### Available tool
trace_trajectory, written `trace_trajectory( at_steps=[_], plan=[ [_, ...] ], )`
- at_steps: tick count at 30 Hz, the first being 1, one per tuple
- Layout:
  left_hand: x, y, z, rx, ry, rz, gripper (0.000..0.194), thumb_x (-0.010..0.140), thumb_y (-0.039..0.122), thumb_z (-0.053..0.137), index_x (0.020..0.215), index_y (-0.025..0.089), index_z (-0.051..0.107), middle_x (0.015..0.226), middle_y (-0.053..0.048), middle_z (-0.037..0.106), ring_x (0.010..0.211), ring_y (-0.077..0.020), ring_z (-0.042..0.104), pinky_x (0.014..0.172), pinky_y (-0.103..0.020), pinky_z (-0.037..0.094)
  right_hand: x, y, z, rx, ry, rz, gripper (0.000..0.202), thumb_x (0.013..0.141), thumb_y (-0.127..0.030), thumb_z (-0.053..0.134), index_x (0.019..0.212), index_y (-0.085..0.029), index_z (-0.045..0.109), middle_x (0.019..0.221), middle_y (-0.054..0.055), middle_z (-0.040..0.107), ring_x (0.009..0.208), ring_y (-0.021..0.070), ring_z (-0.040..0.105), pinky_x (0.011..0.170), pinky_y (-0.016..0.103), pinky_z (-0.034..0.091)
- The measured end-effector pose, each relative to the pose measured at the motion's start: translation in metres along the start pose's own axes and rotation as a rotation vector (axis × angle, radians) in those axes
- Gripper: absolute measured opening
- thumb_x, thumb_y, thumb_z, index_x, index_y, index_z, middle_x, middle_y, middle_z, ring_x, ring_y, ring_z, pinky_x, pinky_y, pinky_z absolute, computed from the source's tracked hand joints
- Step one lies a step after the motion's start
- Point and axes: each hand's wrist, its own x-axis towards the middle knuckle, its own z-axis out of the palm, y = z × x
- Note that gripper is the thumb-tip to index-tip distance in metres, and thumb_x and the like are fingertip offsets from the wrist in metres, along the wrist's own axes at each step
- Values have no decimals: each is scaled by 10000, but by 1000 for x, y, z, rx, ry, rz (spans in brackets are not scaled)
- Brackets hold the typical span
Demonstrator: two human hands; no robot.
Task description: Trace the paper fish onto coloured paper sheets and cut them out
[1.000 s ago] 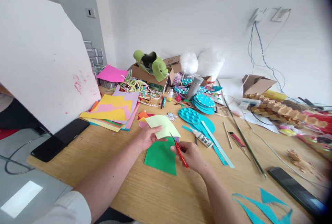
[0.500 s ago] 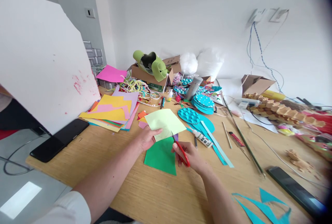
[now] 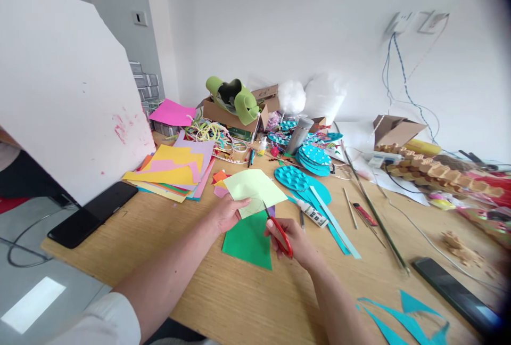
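A pale green sheet of paper (image 3: 255, 185) with a faint drawn outline is pinched at its lower left edge by my left hand (image 3: 229, 212), thumb on top. My right hand (image 3: 289, 238) grips red-handled scissors (image 3: 284, 238). Their blades meet the lower right edge of the sheet. Beneath lies a darker green sheet (image 3: 247, 244) on the table, with a bit of purple paper (image 3: 272, 210) showing by the blades. Small orange and pink paper pieces (image 3: 220, 177) rest just behind my left hand.
Stacked coloured paper (image 3: 170, 166) lies at left, near a black phone (image 3: 93, 214) and a white board (image 3: 75, 95). On the right are a glue bottle (image 3: 313, 213), blue strips (image 3: 335, 222), a long stick (image 3: 375, 212), another phone (image 3: 453, 286) and blue scraps (image 3: 411, 318).
The hands, sheet and scissors keep almost the same place, with the blades still at the sheet's edge. The whole view has shifted very slightly.
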Motion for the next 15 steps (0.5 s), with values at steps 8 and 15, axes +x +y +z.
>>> trace_trajectory(
  at_steps=[8,15],
  plan=[
    [0,0,-1,25,-32,-16,459,621,123,790,1059,118,651,1012,-123,707,927,-284,667,775,-369,535,4,8,-2,0,1,-6,445,758,-594,589,671,-158,570,414,-35,549,318,91,502,312,166,246],
    [-1,1,0,55,-53,-39,472,600,133,806,1047,121,654,993,-121,708,874,-272,676,711,-354,550,4,9,-2,13,-8,-19,449,744,-596,606,660,-156,569,396,-41,531,306,93,497,301,164,246]
  ],
)
